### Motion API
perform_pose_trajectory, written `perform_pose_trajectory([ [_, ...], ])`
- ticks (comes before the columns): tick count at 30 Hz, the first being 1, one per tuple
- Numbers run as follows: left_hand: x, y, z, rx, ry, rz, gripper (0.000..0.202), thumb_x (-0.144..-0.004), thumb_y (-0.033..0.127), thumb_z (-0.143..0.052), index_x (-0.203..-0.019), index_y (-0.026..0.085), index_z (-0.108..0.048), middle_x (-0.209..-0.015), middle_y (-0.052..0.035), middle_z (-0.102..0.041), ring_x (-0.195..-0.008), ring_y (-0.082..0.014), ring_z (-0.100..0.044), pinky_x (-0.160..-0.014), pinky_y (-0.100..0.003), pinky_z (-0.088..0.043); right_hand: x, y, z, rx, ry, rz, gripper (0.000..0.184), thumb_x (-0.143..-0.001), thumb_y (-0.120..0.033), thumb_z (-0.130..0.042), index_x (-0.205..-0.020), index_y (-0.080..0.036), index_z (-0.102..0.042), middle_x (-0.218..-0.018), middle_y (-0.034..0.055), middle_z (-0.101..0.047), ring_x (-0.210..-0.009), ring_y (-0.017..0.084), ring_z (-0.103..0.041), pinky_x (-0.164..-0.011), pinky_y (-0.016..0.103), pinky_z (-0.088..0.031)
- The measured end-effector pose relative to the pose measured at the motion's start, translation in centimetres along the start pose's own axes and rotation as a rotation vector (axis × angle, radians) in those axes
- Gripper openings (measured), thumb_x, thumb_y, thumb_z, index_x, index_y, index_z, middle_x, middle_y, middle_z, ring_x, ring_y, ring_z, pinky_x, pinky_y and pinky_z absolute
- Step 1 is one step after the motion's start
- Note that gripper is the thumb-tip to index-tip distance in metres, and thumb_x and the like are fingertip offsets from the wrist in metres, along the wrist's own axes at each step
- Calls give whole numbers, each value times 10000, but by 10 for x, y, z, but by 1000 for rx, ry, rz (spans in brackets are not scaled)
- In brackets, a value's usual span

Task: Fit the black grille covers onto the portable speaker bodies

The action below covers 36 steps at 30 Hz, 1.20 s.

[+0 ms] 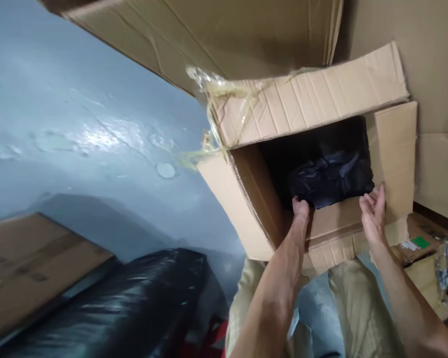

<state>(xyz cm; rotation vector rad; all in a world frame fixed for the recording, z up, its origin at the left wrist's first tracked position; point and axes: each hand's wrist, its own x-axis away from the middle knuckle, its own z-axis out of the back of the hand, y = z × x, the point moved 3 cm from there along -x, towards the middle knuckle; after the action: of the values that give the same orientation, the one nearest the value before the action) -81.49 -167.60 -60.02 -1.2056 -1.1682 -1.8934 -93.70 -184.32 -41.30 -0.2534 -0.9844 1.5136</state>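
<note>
Crumpled black plastic bundle (pixel 330 174) inside an open corrugated carton (pixel 395 154), presumably soft, slippery and best gathered by its near corners, where the left hand (pixel 301 209) and right hand (pixel 373 214) reach, whether either grasps it being indeterminable.

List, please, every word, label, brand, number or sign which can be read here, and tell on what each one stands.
No text can be read.
White label on the brown box, lower right: too small and blurred.
Green label beside it: no words readable.
Open carton: no print visible.
</note>
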Motion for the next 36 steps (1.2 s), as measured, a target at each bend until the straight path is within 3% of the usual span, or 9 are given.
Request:
perform_pose_trajectory([
  [2,-14,-5,-3,-50,25,6,334,-1007,365,-711,-1303,211,-690,-1313,-114,-720,-1185,-268,-693,-1024,-449,-574,-1,9,-15,-48,-54,-49,773,-916,-565,-695,-1611,-279,-514,-1591,170,-580,-1393,322,-631,-1146,518,-518],
  [5,-20,-7,-8,-119,9,-10,249,-912,288,-735,-1159,258,-731,-1169,-89,-774,-1152,-277,-699,-1011,-397,-542,-11,25,-57,-1,-196,-174,549,-897,-497,-688,-1380,-237,-700,-1397,159,-724,-1282,313,-705,-1076,497,-571],
  [10,-3,1,-14,-207,-34,-114,253,-806,262,-772,-1052,245,-715,-1244,-129,-743,-1305,-347,-635,-1126,-440,-477,-32,40,-119,410,-368,-118,274,-896,-308,-658,-1141,-250,-765,-1135,75,-791,-1058,240,-756,-1039,418,-580],
  [15,9,5,-20,-217,-56,-160,323,-820,316,-800,-1113,222,-700,-1347,-174,-702,-1386,-368,-598,-1181,-438,-443,-45,44,-145,524,-374,-66,236,-841,-309,-761,-1068,-246,-760,-1091,75,-734,-1072,263,-711,-1083,428,-533],
  [23,-9,-2,-22,-102,-40,-54,519,-791,414,-906,-1196,214,-650,-1108,-95,-775,-1065,-258,-746,-962,-356,-572,-61,53,-148,572,-364,-89,283,-896,-325,-706,-1160,-228,-740,-1066,83,-752,-1048,268,-722,-1042,427,-543],
  [26,-10,0,-31,-109,-55,-14,487,-769,463,-921,-1108,207,-683,-1005,-84,-775,-981,-262,-749,-916,-370,-588,-61,58,-141,545,-369,-92,288,-885,-318,-701,-1158,-234,-744,-1075,75,-765,-1038,257,-729,-1033,414,-547],
  [29,-8,6,-39,-170,-46,0,470,-739,512,-928,-999,188,-710,-1121,-156,-767,-1180,-341,-708,-1035,-423,-552,-60,63,-135,499,-366,-94,292,-867,-326,-701,-1141,-239,-750,-1083,72,-777,-1039,254,-732,-1022,404,-554],
  [32,-2,14,-42,-243,-33,-35,502,-704,559,-932,-953,173,-727,-1366,-233,-689,-1463,-407,-534,-1202,-431,-434,-60,67,-131,449,-354,-102,300,-861,-347,-680,-1129,-236,-757,-1080,77,-787,-1047,269,-732,-1030,422,-557],
  [36,11,20,-44,-293,-75,-82,475,-751,587,-883,-980,193,-748,-1309,-202,-732,-1391,-387,-612,-1162,-412,-467,-64,69,-128,369,-328,-109,357,-885,-373,-617,-1186,-236,-751,-1189,80,-790,-1142,267,-719,-1073,412,-546],
])
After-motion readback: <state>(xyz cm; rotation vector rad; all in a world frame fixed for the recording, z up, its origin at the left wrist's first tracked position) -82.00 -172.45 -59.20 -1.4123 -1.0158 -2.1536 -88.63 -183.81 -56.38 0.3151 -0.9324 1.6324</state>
